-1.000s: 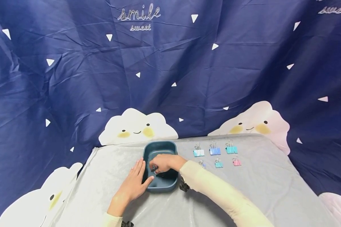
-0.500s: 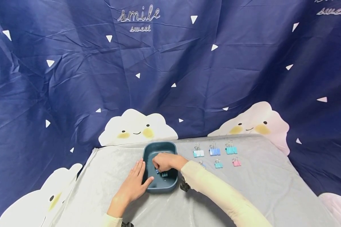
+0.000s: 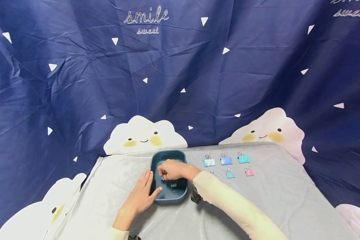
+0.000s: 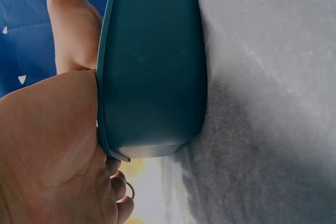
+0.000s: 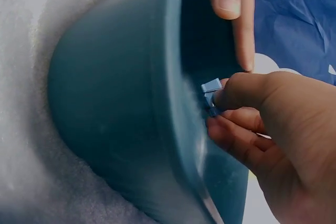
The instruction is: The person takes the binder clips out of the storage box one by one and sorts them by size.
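A deep dark-teal plastic bin [image 3: 171, 200] stands on the table. My left hand [image 3: 139, 194] lies with straight fingers along its left rim, the thumb over the near left part. My right hand [image 3: 173, 169] reaches in from the right, and its thumb and fingers pinch a small blue binder clip [image 5: 211, 85], partly covered by the fingertips. Another small binder clip [image 3: 173, 185], bluish, lies on the bin's floor below that hand. In the left wrist view the left palm [image 4: 47, 145] is against the bin's rim.
Right of the bin, a back row holds white-teal [image 3: 209, 162], blue [image 3: 226, 160] and teal binder clips [image 3: 244, 159]. In front are smaller teal [image 3: 230, 174] and pink ones [image 3: 249, 172], plus one partly hidden by the right sleeve [image 3: 228, 196]. A navy curtain [image 3: 180, 66] hangs behind.
The right hand shifted slightly inside the bin, first right, then back left and up. The clip on the bin's floor came into clear view beneath it. The left hand stayed still.
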`<control>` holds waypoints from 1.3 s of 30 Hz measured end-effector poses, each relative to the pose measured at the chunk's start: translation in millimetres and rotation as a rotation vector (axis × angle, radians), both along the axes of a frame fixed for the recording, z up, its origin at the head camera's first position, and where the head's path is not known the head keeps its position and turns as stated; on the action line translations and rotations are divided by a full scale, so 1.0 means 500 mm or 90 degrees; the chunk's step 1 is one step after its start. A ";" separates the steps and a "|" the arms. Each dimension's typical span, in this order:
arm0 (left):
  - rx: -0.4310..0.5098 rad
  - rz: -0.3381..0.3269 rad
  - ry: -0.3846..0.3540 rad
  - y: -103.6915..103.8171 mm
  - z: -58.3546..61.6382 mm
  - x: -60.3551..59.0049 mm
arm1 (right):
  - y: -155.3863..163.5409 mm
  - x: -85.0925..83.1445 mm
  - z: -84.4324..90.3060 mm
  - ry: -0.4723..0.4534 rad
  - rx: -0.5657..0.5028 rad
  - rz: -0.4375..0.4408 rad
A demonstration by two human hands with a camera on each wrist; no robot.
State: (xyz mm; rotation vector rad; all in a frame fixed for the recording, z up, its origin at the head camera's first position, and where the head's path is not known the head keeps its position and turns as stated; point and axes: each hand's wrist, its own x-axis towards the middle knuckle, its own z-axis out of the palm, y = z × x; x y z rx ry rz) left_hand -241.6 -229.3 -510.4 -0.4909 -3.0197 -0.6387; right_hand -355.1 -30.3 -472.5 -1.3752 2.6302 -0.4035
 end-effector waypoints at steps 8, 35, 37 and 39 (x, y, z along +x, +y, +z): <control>-0.005 0.000 -0.001 -0.001 -0.002 0.000 | 0.012 0.007 0.019 0.010 -0.027 -0.017; 0.003 0.006 0.006 0.005 -0.001 0.002 | 0.110 0.019 0.059 -0.013 -0.171 -0.021; 0.002 0.006 0.007 0.005 0.000 0.001 | 0.120 0.022 0.065 -0.006 -0.178 -0.024; 0.002 0.007 0.008 0.004 0.000 0.001 | 0.131 0.026 0.070 0.000 -0.185 -0.026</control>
